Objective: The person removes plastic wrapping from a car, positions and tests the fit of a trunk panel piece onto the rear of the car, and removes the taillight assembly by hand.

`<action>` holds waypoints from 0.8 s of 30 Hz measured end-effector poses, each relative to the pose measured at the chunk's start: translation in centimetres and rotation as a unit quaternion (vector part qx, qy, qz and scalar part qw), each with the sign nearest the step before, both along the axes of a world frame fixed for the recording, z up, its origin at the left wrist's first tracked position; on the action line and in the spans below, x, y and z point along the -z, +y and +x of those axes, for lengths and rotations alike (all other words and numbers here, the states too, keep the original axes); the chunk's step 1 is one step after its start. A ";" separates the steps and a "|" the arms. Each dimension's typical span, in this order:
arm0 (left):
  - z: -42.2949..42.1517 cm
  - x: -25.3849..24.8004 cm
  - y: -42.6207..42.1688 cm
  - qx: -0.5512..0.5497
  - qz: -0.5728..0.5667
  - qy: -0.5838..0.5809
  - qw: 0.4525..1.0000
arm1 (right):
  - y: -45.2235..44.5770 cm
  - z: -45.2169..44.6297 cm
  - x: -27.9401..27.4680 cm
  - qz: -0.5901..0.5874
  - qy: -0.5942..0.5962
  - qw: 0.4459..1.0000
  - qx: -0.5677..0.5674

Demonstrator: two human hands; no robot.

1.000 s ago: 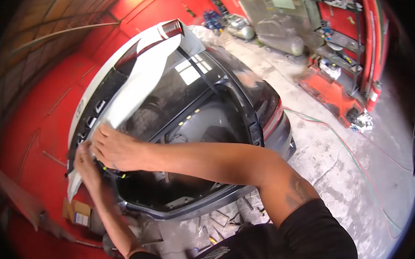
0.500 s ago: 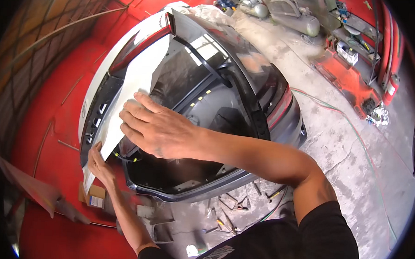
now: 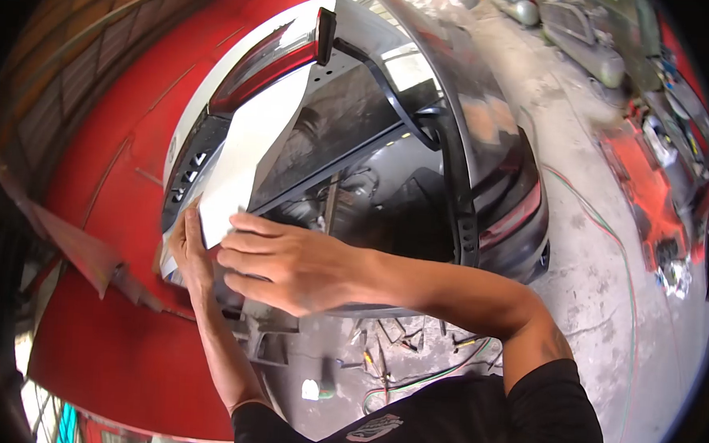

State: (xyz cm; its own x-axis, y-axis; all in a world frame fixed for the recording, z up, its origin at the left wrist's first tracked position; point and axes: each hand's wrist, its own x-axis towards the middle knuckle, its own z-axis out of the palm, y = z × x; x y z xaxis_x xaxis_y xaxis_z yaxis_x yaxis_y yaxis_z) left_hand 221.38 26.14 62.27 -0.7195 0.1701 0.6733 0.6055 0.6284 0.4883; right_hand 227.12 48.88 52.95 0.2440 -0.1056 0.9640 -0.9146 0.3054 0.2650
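A long, smooth white sheet [image 3: 250, 148] runs along the inner side of the car's raised trunk lid [image 3: 185, 120], below its red tail light [image 3: 266, 72]. My left hand [image 3: 190, 249] is closed around the sheet's lower left edge. On the right, my right hand [image 3: 288, 264] has bent, parted fingers. Its fingertips meet or nearly meet the sheet's lower right edge; contact is unclear. Beneath both arms lies the car's open trunk [image 3: 395, 216], with dark bare inner walls. My right hand and forearm hide part of the trunk's rear edge.
Hand tools [image 3: 380, 351] lie on the concrete floor behind the car, near a red and green hose [image 3: 443, 372]. To the right stands an orange-red piece of equipment [image 3: 641, 192]. Red sheeting [image 3: 123, 346] spreads at the left, and a grey tank [image 3: 592, 53] is at the back.
The view has shifted, so the car appears farther right. My left hand appears higher and closer to my right hand. My right hand is lower along the sheet, nearer its bottom end.
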 end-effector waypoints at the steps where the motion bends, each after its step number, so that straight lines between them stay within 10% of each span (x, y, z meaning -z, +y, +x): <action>1: -0.4 -0.1 -0.2 -0.017 -0.001 0.009 1.000 | 1.3 -0.4 0.5 -0.029 -0.004 1.000 -0.010; 5: 0.1 -1.2 0.4 -0.064 0.024 -0.015 0.998 | 10.2 -2.5 2.9 -0.113 -0.163 0.980 -0.029; 9: -0.2 -1.9 1.3 -0.122 0.069 -0.047 0.989 | 13.4 -10.8 3.7 -0.283 -0.434 0.747 -0.416; 12: -0.5 -2.1 2.0 -0.155 0.076 -0.045 0.984 | 15.5 -12.6 2.1 -0.249 -0.479 0.685 -0.489; 24: -0.1 -1.7 3.8 -0.169 0.114 -0.028 0.979 | 16.3 -15.2 -1.8 -0.195 -0.467 0.697 -0.508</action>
